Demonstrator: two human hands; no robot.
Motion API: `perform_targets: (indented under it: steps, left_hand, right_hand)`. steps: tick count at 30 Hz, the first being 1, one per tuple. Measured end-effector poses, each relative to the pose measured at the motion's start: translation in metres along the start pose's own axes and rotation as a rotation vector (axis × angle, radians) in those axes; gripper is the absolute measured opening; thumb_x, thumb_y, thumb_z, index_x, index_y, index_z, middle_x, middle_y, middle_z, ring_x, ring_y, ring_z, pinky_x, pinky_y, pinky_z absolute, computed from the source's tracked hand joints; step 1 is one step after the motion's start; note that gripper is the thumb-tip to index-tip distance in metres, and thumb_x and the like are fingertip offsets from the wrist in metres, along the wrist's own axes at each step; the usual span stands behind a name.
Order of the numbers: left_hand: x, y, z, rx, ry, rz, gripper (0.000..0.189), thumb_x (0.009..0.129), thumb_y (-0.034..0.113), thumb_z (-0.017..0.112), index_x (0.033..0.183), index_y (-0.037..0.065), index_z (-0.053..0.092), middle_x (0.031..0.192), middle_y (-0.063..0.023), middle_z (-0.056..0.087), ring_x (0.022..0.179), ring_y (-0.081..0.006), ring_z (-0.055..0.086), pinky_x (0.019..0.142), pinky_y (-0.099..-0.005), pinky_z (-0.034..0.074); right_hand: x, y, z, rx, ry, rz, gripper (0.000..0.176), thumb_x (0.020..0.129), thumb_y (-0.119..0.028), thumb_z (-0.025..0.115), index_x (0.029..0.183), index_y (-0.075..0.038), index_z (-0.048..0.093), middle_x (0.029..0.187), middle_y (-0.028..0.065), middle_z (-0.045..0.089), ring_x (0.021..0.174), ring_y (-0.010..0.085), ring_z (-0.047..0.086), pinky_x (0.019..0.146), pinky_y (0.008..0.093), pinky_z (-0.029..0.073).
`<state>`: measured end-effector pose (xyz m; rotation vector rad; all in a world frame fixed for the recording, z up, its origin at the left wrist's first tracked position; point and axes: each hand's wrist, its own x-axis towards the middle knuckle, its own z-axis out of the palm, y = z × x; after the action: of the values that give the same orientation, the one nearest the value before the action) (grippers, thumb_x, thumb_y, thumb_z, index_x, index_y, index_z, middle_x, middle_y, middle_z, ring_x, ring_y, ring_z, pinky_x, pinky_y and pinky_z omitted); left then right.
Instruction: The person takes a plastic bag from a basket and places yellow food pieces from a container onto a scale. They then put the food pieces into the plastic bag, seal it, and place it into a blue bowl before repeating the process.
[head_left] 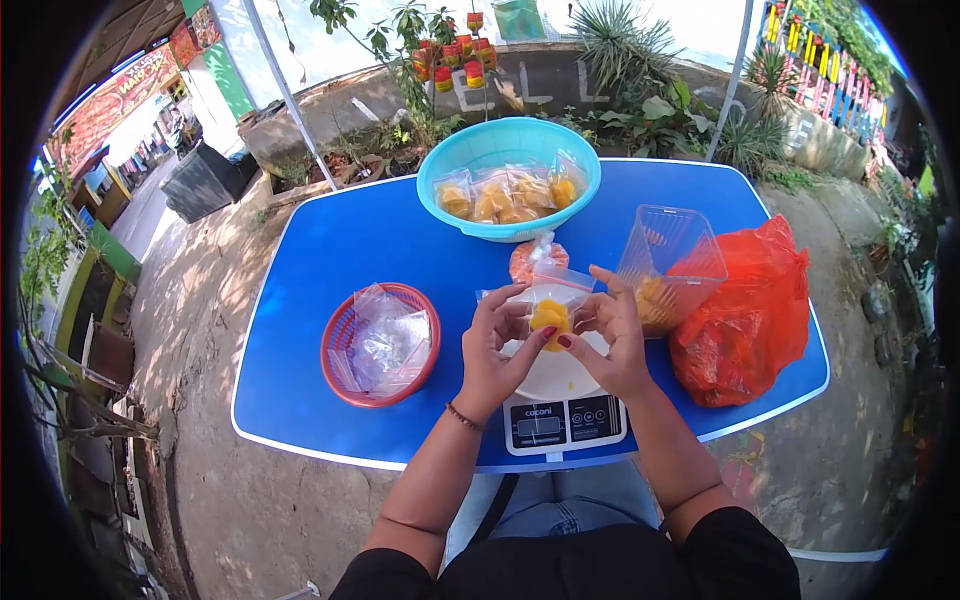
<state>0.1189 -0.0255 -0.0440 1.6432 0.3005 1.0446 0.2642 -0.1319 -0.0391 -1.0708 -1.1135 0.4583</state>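
Above a white kitchen scale [566, 424], both hands hold a small clear zip bag [550, 316] with yellow pieces inside. My left hand [497, 340] pinches the bag's left side, thumb low on its front. On its right side, the fingers and thumb of my right hand [612, 330] are closed on the same bag. A white plate [548, 384] on the scale lies under the hands, partly hidden. Just behind the bag sits a clear bag of orange pieces [537, 260]. The scale's display is too small to read.
Filled bags stand in a turquoise basket [510, 232] at the back. A red basket [430, 352] with empty clear bags is on the left. To the right are a clear plastic container [672, 240] and a red plastic bag [745, 320], all on the blue table [300, 260].
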Motion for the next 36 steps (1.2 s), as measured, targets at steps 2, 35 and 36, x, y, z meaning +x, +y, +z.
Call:
perform_targets:
  steps: [2, 35, 36]
  left_hand:
    - [0.002, -0.006, -0.002, -0.053, 0.008, -0.034, 0.054, 0.087, -0.003, 0.075, 0.133, 0.000, 0.049, 0.114, -0.0127, 0.067, 0.098, -0.0154, 0.069, 0.085, -0.0262, 0.056]
    - [0.018, 0.024, -0.036, 0.919, 0.017, 0.175, 0.035, 0.082, 0.005, 0.071, 0.116, 0.004, 0.069, 0.124, -0.0157, 0.067, 0.110, -0.0350, 0.063, 0.095, -0.0437, 0.050]
    - [0.015, 0.027, -0.042, 0.962, 0.020, 0.170, 0.034, 0.081, 0.005, 0.072, 0.115, 0.004, 0.069, 0.123, -0.0144, 0.067, 0.109, -0.0341, 0.063, 0.095, -0.0435, 0.050]
  right_hand:
    - [0.000, 0.000, 0.003, 0.015, -0.061, 0.000, 0.052, 0.091, 0.005, 0.068, 0.130, -0.001, 0.035, 0.105, 0.0121, 0.065, 0.096, 0.0161, 0.066, 0.085, 0.0276, 0.053]
    - [0.054, 0.000, 0.034, -0.521, -0.283, -0.081, 0.044, 0.085, 0.005, 0.069, 0.128, -0.003, 0.064, 0.132, 0.0162, 0.062, 0.118, 0.0280, 0.064, 0.094, 0.0360, 0.057]
    - [0.055, -0.003, 0.041, -0.520, -0.318, -0.097, 0.044, 0.085, 0.005, 0.069, 0.127, -0.003, 0.064, 0.130, 0.0163, 0.063, 0.115, 0.0284, 0.065, 0.093, 0.0359, 0.057]
